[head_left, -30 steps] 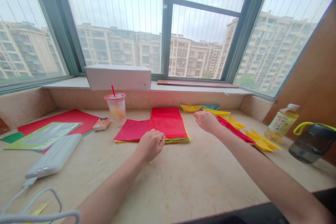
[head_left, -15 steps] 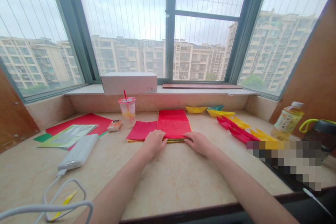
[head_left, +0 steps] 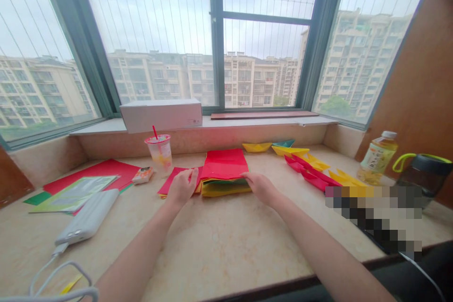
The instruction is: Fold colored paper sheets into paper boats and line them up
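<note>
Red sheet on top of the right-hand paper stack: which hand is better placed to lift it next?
Probably the right hand: its fingers are at the near right corner of the red sheet. The left hand is at the red-topped pile to the left, farther from that corner.

Shows bright red on top of the paper stack (head_left: 224,164), yellow and green beneath. Runs to a pinker red on the smaller pile (head_left: 169,183) beside it. Turns plain yellow on the far-left boat (head_left: 257,147), teal on the partly hidden boat (head_left: 285,143), crimson on the inner row of boats (head_left: 316,179). Spreads cream with soft beige mottling over the surface (head_left: 226,250). Carries white on the box (head_left: 161,117) and power bank (head_left: 88,217), red on the straw (head_left: 155,131) of the cup (head_left: 160,156), lime on the strap (head_left: 401,162) of the dark flask (head_left: 423,174).
</note>
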A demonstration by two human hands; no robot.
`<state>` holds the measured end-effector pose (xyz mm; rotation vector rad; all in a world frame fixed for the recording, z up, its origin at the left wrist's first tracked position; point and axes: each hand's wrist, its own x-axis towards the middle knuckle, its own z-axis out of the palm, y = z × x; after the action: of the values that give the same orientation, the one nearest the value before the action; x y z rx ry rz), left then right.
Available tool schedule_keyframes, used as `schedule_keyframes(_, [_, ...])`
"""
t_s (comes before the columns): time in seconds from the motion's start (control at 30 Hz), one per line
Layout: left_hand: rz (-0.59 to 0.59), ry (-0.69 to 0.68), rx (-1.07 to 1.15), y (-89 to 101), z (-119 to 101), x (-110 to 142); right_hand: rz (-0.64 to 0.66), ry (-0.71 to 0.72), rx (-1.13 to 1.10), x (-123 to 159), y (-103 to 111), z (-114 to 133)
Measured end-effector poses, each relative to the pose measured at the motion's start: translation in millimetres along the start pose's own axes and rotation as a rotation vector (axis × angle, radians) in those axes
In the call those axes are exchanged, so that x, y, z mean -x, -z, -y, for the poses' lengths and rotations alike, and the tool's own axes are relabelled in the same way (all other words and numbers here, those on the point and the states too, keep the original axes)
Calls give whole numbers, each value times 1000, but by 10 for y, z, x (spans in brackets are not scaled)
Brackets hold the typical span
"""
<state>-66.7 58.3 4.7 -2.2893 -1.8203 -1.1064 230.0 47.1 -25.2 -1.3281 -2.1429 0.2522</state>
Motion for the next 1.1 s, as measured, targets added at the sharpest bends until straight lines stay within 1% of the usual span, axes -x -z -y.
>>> schedule_keyframes(0.1, [39,22,17,-29,39,10,-22,12,-61,-15,-7,-1])
schedule_keyframes(0.23, [69,76,141,-65,31,25,-63,12,-162,15,-39,-16])
schedule_keyframes(0.37, [46,184,273,-80,30,18,-162,-14,-242,36,-52,-27])
schedule_keyframes(0.43, [45,243,348,-80,28,4,-192,1,-277,39,-31,5])
schedule_keyframes(0.5, [52,337,531,-73,18,-15,-196,40,-306,47,2,62])
schedule_keyframes(0.6, [84,470,878,-46,-5,-40,-146,141,-371,76,43,161])
schedule_keyframes(0.7, [177,557,1089,-8,-14,-33,-48,232,-443,125,50,229])
schedule_keyframes(0.77, [229,600,1155,9,1,-7,35,249,-456,158,40,255])
schedule_keyframes(0.83, [242,612,1169,9,27,23,120,250,-450,180,31,273])
schedule_keyframes(0.9, [227,604,1169,-6,51,39,135,228,-436,182,30,285])
schedule_keyframes(0.93, [217,596,1176,-15,57,40,98,199,-428,174,34,286])
schedule_keyframes(1.03, [184,564,1209,-34,46,22,-108,64,-411,124,59,249])
schedule_keyframes(1.1, [169,522,1253,-30,14,12,-217,-19,-408,78,82,182])
